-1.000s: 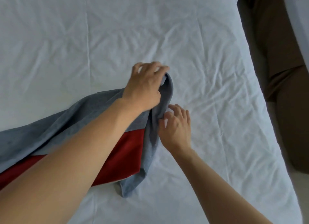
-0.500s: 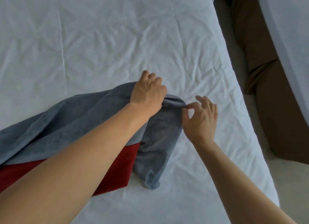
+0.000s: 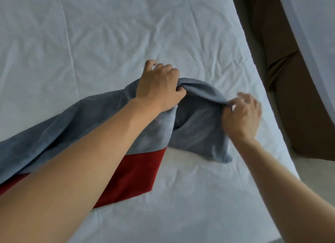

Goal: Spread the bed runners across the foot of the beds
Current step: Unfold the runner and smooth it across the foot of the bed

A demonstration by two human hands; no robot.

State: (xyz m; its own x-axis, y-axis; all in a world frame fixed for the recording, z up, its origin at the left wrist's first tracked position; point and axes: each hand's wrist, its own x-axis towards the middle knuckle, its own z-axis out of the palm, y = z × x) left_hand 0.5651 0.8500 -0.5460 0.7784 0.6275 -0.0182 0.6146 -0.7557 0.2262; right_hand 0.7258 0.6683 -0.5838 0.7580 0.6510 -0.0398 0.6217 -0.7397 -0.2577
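Note:
A grey and red bed runner point(image 3: 76, 119) lies across the white bed point(image 3: 108, 43), running from the left edge toward the middle. Its grey end is bunched and lifted off the sheet. My left hand point(image 3: 159, 86) grips the grey fabric at the far side of that end. My right hand point(image 3: 241, 116) pinches the grey edge further right, thumb and fingers closed on the cloth. The stretch of fabric between my hands sags in a fold, and a loose grey corner point(image 3: 224, 157) hangs down to the sheet. My left forearm hides part of the red band point(image 3: 134, 177).
The bed's right edge point(image 3: 272, 116) runs diagonally down the right side. Beyond it is a narrow gap with brown floor point(image 3: 282, 52), then the white side of a second bed point(image 3: 311, 34) at the top right. Wrinkled sheet surrounds the runner.
Both hands have moved rightward with the grey end, and they have drawn apart. The right hand went from touching the cloth to pinching its edge. The folded end has opened out wider.

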